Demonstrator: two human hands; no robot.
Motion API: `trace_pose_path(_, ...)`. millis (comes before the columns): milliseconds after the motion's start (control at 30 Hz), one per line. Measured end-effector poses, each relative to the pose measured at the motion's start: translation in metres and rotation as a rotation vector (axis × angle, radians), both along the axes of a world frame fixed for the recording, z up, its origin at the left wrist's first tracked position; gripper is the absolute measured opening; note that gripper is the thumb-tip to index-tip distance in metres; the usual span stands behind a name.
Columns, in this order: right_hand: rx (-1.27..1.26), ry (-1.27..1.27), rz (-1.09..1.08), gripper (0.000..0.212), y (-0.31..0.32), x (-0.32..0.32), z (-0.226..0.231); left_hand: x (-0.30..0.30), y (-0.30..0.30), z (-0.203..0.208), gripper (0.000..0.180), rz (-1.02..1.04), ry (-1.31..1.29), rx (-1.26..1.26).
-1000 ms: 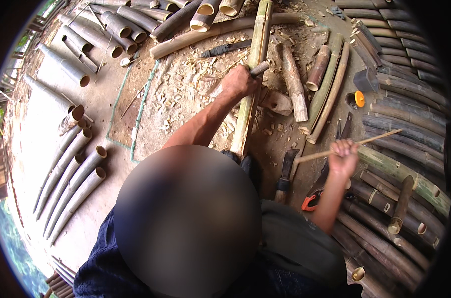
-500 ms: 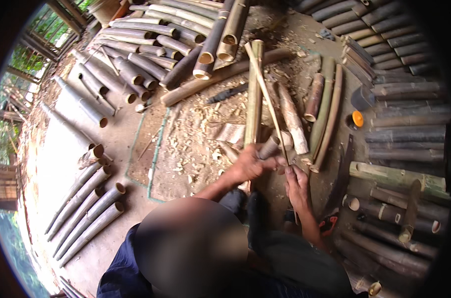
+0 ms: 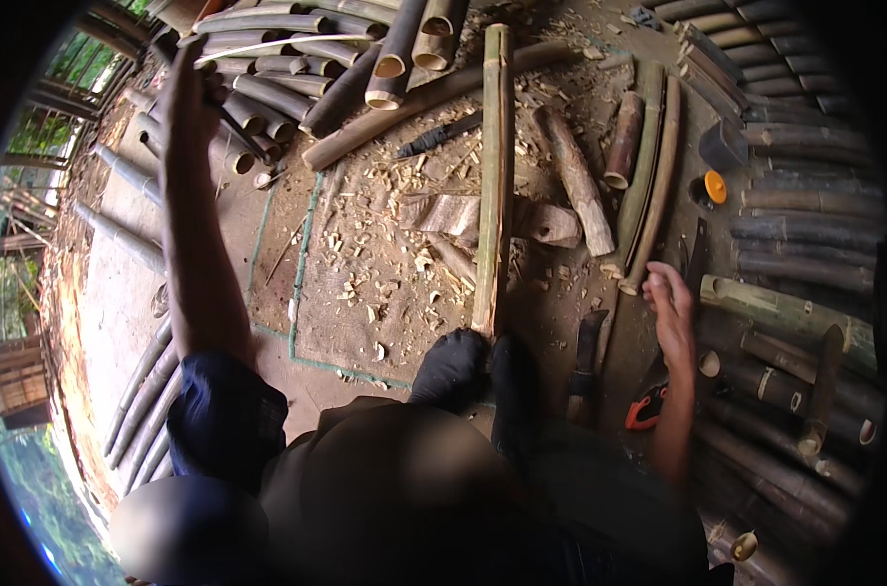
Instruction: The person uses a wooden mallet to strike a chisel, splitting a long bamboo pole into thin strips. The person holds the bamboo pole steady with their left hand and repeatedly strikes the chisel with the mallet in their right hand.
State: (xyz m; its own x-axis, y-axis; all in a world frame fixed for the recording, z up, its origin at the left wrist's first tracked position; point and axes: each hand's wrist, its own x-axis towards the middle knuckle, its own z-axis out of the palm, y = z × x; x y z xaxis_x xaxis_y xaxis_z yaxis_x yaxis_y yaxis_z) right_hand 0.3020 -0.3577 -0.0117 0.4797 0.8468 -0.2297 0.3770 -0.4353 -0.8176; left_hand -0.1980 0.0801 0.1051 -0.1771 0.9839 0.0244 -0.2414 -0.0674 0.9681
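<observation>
My left arm reaches out to the far left. My left hand (image 3: 187,93) is over the pile of bamboo tubes, dark and blurred, so its grip does not show. A thin pale bamboo strip (image 3: 285,42) lies across the pile by its fingertips; whether they touch is unclear. On the right, my right hand (image 3: 670,303) hovers with loosely bent fingers apart and nothing in them. A split bamboo length (image 3: 495,176) runs away from my feet, crossing a notched wood block (image 3: 443,214). Left of my right hand, a dark-bladed knife (image 3: 586,356) lies on the ground.
Bamboo tubes (image 3: 392,68) fill the far left, and stacked bamboo (image 3: 804,230) lines the right. Pale shavings (image 3: 375,293) litter the mat. A saw's red-orange handle (image 3: 646,405) is below my right hand. An orange-topped container (image 3: 715,188) stands beyond it.
My hands have parted: the left swung far left, the right moved right. The pale strip, which was between my hands, is now over the far-left pile. The knife shows on the ground.
</observation>
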Motion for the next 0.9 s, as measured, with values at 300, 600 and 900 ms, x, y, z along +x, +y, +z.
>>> trace_pose_path(300, -0.333, -0.722, 0.171, 0.073, 0.109, -0.043, -0.073, 0.161, -0.218, -0.091, 0.032, -0.768, -0.062, -0.219)
trace_pose_path(600, -0.169, -0.491, 0.291, 0.090, 0.124, 0.011, -0.117, 0.200, -0.277, -0.139, 0.024, -0.962, -0.208, -0.367)
trace_pose_path(900, 0.030, 0.636, -0.186, 0.058, 0.128, -0.001, -0.050, 0.214, -0.285, -0.131, 0.032, -1.016, -0.056, -0.278)
